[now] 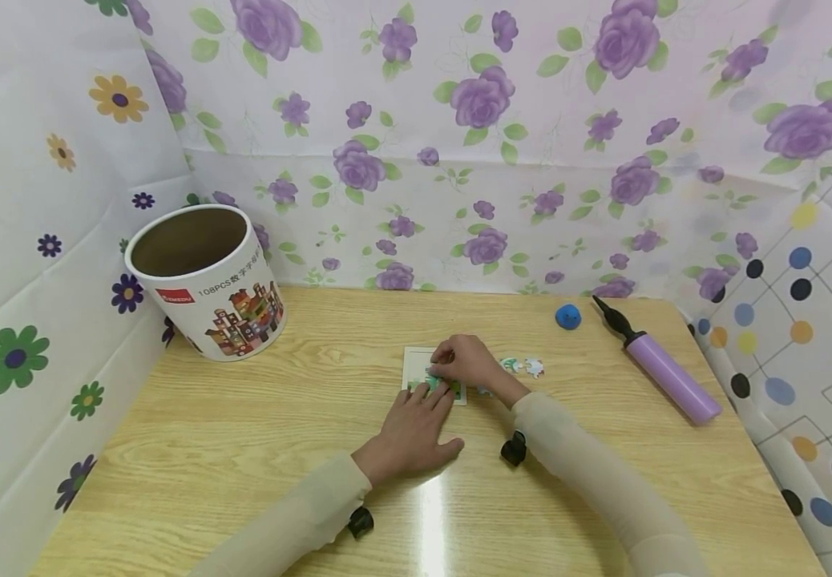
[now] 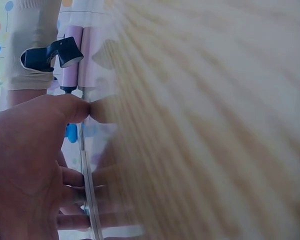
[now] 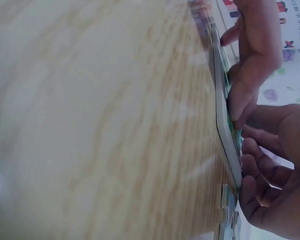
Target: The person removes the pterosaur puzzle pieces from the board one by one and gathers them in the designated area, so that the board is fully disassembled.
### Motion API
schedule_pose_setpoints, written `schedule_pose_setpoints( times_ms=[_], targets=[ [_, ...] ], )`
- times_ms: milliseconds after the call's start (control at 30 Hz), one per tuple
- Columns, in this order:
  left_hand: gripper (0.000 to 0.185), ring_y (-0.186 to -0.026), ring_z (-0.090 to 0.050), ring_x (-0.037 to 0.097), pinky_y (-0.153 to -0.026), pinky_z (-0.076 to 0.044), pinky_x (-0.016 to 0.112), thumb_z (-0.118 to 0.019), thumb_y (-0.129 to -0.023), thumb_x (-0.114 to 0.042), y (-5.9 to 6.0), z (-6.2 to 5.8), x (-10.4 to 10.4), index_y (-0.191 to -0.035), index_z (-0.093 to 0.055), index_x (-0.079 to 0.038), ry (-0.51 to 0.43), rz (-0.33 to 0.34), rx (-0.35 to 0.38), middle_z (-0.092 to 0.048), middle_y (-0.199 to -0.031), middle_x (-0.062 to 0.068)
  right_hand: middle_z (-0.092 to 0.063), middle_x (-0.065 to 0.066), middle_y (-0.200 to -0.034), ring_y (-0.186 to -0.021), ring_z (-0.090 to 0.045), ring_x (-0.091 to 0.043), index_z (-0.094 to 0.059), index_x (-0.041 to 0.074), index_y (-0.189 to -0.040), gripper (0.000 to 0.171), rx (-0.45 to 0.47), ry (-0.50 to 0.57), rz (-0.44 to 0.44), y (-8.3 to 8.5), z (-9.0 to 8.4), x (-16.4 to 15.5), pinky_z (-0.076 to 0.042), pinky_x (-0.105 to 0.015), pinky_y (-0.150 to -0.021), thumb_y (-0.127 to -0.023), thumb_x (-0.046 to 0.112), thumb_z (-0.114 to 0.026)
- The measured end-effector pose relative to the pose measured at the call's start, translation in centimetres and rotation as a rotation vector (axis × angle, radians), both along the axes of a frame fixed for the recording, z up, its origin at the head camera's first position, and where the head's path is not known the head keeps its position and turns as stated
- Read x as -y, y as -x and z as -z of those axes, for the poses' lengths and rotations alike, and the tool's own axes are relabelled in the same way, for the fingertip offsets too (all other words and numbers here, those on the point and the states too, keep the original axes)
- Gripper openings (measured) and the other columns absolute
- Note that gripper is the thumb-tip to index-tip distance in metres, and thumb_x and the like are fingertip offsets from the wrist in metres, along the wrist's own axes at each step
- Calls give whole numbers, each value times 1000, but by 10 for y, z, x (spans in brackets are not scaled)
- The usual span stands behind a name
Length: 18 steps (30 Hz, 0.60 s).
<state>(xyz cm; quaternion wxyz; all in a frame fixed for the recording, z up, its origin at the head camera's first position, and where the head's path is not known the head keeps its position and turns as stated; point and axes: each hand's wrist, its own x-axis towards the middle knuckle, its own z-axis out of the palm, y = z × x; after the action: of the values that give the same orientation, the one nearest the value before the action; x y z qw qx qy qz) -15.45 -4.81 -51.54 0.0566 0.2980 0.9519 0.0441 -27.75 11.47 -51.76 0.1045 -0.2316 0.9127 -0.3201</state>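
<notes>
Resting flat on the counter [image 1: 243,449], the left hand [image 1: 412,429] touched the puzzle board [image 1: 416,365] with straight fingers — the right hand [image 1: 462,361] pinched a green piece [image 1: 436,383] onto it, mid-counter.
</notes>
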Motion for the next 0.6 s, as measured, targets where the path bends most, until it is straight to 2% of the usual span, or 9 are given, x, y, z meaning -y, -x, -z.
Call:
schedule_pose_setpoints(
  times_ms=[233,467,600],
  targets=[
    [79,-151,-31,35,-114,-33,57,-43,-100,-60,1,-2,-1,-160,-33,-11,3,-9,24,-30,-167,9,-72,5,-89,-83,-66,-11,-77,12,-98,15,12,10,27,-2,0,2,-56,-33,-80,-91,25,-80],
    [80,-151,-30,35,-114,-33,57,-43,-100,-62,2,-3,-1,-161,-32,-12,27,-9,21,-30,-167,7,-71,3,-87,-79,-65,-12,-74,13,-97,13,70,107,38,-4,-3,0,-55,-32,-76,-91,23,-80],
    [80,-152,-29,34,-114,-33,57,-42,-101,-62,2,-3,0,-162,-31,-12,35,-6,26,-28,-168,6,-71,4,-86,-78,-66,-11,-74,14,-97,11,60,114,21,-3,-3,0,-55,-32,-75,-92,23,-79]
  ],
)
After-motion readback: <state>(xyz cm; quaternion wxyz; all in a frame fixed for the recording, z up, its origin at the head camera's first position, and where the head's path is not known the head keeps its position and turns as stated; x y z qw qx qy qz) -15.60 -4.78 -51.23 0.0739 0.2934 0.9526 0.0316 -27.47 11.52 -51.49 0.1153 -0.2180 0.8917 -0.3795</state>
